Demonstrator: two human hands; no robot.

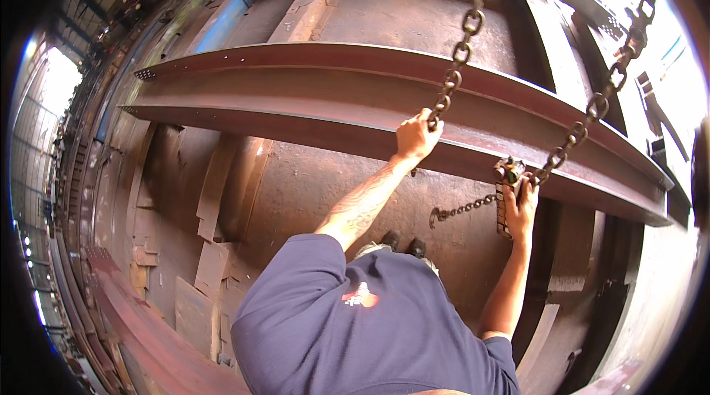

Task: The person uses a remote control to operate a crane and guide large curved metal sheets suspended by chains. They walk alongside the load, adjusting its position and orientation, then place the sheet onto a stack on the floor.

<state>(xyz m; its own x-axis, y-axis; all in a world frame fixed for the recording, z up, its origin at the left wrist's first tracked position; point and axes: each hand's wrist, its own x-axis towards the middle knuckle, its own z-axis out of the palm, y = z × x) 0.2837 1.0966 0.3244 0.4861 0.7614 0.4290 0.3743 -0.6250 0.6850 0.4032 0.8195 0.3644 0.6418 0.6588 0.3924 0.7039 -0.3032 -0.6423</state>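
Observation:
A long reddish-brown steel I-beam (296,88) lies across in front of me. My left hand (418,137) is closed round the lower end of a heavy link chain (467,36), which hangs down over the beam. To the right, a second heavy chain (592,114) slants down to my right hand (523,206). That hand is closed on a dark, yellow-marked control box (505,206), with the chain's end against its fingers. From beside the box a thinner chain runs left to a hook (435,217). My fingers partly hide the box and the chain ends.
My boots (403,242) stand on brown metal just short of the beam. Another reddish beam (148,321) lies at the lower left. Steel plates and supports (214,195) stand on the left, a blue steel piece (228,19) behind. More beams (562,47) rise at the right.

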